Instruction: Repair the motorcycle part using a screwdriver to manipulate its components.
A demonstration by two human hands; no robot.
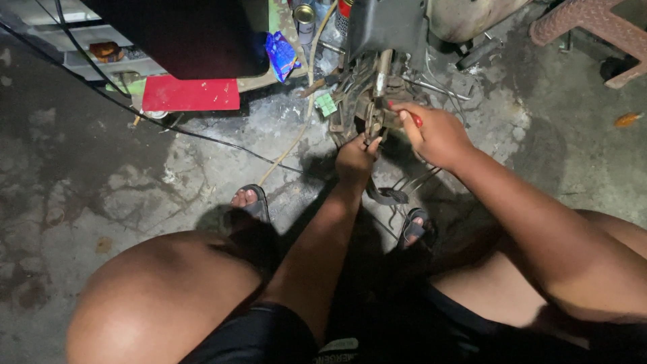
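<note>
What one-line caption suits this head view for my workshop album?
Squatting on a concrete floor, a person's right hand holds a red-handled tool against a metal assembly; left hand steadies it.

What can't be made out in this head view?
- Red-handled tool: its tip is hidden behind the right hand.
- Left hand: fingertips lost in the dark metal assembly.
- Machine body: cut off by the top edge.
</note>
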